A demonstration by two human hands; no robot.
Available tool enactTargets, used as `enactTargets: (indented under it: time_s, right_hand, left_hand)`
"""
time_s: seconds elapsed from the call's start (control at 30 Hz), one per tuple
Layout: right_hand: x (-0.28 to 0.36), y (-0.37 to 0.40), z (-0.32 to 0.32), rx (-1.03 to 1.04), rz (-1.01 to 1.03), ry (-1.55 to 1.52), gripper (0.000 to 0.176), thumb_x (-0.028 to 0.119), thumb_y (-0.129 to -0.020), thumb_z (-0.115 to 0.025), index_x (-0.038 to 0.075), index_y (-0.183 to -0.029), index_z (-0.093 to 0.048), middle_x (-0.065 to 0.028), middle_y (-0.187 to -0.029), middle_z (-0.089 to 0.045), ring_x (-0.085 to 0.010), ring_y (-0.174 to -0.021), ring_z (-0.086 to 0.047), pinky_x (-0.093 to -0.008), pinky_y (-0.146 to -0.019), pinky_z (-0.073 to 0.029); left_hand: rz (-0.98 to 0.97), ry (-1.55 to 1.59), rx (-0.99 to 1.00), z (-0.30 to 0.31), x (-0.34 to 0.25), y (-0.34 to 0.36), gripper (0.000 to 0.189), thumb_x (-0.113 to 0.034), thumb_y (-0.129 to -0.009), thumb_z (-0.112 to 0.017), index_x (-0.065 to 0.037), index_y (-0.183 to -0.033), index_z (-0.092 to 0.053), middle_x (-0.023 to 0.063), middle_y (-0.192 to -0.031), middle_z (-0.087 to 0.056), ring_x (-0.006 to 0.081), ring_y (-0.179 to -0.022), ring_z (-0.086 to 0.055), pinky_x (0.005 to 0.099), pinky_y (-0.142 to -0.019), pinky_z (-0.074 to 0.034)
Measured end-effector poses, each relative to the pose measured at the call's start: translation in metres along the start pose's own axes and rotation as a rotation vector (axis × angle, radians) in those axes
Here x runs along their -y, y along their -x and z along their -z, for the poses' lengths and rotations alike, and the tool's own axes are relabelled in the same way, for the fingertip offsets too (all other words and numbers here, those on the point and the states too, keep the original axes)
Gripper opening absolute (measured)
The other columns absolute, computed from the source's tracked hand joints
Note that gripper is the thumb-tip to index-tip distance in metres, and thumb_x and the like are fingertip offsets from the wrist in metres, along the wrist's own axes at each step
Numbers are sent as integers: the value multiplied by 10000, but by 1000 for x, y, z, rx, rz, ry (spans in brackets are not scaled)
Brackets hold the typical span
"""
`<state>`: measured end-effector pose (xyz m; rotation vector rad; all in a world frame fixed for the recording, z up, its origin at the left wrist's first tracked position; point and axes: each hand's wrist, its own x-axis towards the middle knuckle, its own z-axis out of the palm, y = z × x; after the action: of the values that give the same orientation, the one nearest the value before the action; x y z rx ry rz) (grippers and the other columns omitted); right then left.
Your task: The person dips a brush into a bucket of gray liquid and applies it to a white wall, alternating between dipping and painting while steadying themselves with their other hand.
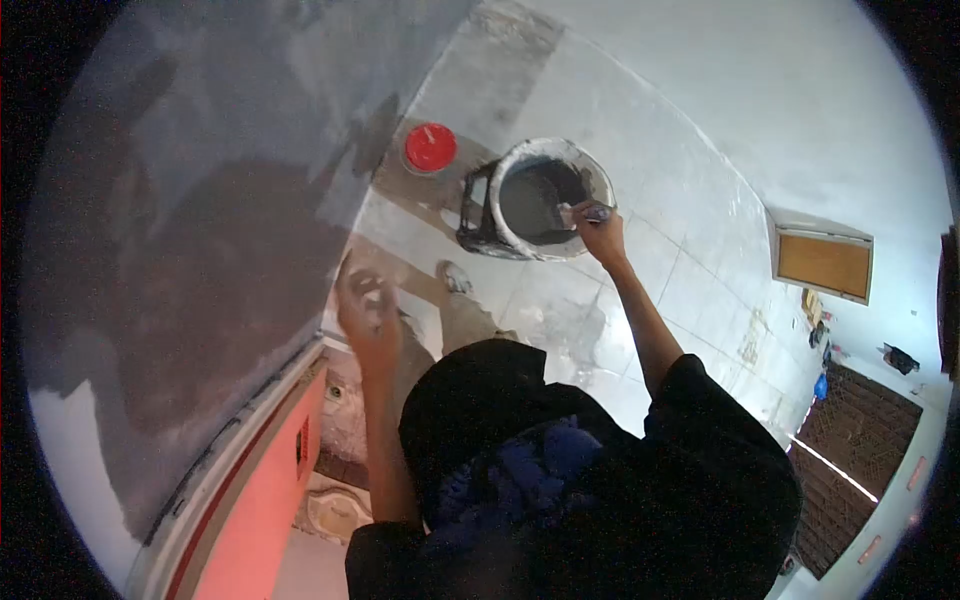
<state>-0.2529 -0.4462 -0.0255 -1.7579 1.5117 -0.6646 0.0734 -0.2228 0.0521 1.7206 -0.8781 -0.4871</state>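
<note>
My right hand (601, 240) is closed around the handle of a paintbrush (567, 216) at the near right rim of a large white bucket (505, 232). The brush head is over the bucket's inside, and whether it touches the grey paint-like mix (535, 200) is hard to tell. The bucket stands on or against a black stool-like frame (475, 215). My left hand (367, 312) is raised near the wall's bottom edge, away from the bucket. Its fingers look curled but are smeared by motion, and I cannot make out anything in them.
To the left rises a wall (230, 200) with dark grey, wet-looking patches. A red-topped container (431, 148) stands on the tiled floor (640, 260) near it. A pinkish-red door (255, 480) opens at lower left, and a wooden-panelled opening (825, 265) is far right.
</note>
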Motion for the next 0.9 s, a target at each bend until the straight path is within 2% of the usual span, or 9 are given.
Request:
enactTargets:
  time_s: [0.07, 0.17, 0.2, 0.4, 0.5, 0.6, 0.7, 0.8, 0.9]
  right_hand:
    - [-32, -10, -5, 116, 13, 76, 118, 146, -881, -687, 43, -931, -719, -100, -762, -703, -106, -741, -654, -320, -680, -522]
    - [-55, -29, -22, 138, -41, 170, 108, 137, -888, -678, 72, -962, -724, -114, -779, -707, -132, -777, -681, -327, -709, -529]
    - [-73, -37, -33, 98, -46, 184, 265, 303, -922, -677, 49, -953, -744, -212, -865, -718, -366, -822, -705, -437, -725, -531]
    - [-127, -81, -65, 194, 39, 156, 300, 56, -792, -707, 97, -1087, -733, -174, -1011, -729, -362, -986, -694, -439, -857, -537]
    - [-143, -102, -82, 340, 263, 172, 470, -23, -719, -711, 134, -1162, -714, -159, -1142, -704, -350, -1080, -663, -424, -943, -519]
    - [-155, -111, -101, 463, 241, 354, 513, -53, -704, -689, 135, -1181, -705, -159, -1228, -670, -339, -1156, -628, -413, -999, -501]
    - [-152, -107, -111, 372, 245, 234, 435, -87, -671, -605, 99, -1047, -719, -145, -1175, -690, -338, -1104, -656, -412, -954, -520]
    - [-153, -102, -110, 487, 198, 258, 507, -58, -721, -662, 130, -1190, -697, -152, -1242, -665, -338, -1158, -629, -419, -1006, -500]
    - [-155, -97, -112, 381, 249, 163, 434, -31, -733, -664, 96, -1146, -700, -151, -1240, -668, -346, -1149, -632, -422, -999, -503]
  left_hand:
    - [2, 44, 153, -54, 32, -10, 581, -100, -907, -660, 10, -1429, -432, 158, -1179, -582, 234, -1001, -598, 376, -893, -484]
    - [315, 49, 477, -130, 58, -2, 711, -211, -916, -695, -5, -1488, -327, 234, -1397, -478, 340, -1171, -555, 430, -981, -457]
    - [233, -13, 550, -152, 81, 9, 739, -233, -912, -696, -5, -1498, -309, 246, -1434, -443, 368, -1245, -504, 442, -1031, -423]
    - [131, -173, 654, -233, 94, 31, 926, -324, -860, -730, 34, -1529, -198, 322, -1534, -275, 450, -1431, -287, 473, -1161, -292]
    - [209, -245, 677, -251, 95, 33, 1027, -403, -831, -739, 74, -1526, -153, 361, -1552, -189, 465, -1457, -222, 524, -1156, -279]
    - [282, -350, 756, -257, 96, 36, 1063, -459, -827, -732, 86, -1524, -141, 374, -1557, -152, 471, -1462, -203, 551, -1156, -262]
    - [262, -344, 778, -254, 99, 33, 1079, -502, -830, -729, 93, -1519, -151, 397, -1546, -137, 497, -1452, -206, 534, -1171, -243]
    - [270, -368, 833, -250, 97, 27, 1058, -519, -832, -722, 75, -1520, -181, 386, -1554, -131, 491, -1457, -203, 536, -1164, -261]
    - [287, -354, 876, -245, 97, 22, 1003, -511, -842, -713, 42, -1521, -223, 353, -1571, -131, 476, -1461, -208, 537, -1159, -275]
